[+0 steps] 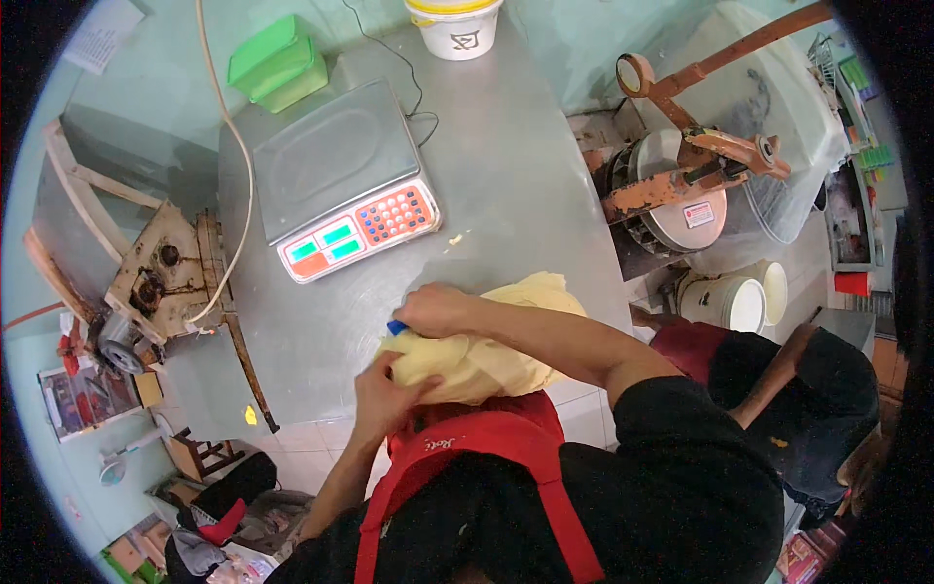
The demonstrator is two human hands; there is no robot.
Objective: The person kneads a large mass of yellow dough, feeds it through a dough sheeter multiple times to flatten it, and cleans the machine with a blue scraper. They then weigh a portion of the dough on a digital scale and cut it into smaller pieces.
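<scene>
A large, soft mass of pale yellow dough (496, 360) lies at the front edge of the metal table, partly covered by my right forearm. At its left end my left hand (389, 387) presses against it, thumb and fingers curled around a portion of the dough. My right hand (438, 311) is closed just above, its fingers wrapped around a small blue tool (397, 328). Only a bit of the blue shows, so its kind is hidden. Small yellow dough scraps (455, 239) stick to the tabletop beyond my hands.
An electronic scale (341, 165) with lit green displays stands on the metal table (506, 165). Behind it are a green lidded box (278, 63) and a white bucket (455, 34). An orange-painted machine (681, 185) stands to the right. Another person (778, 399) is close at my right.
</scene>
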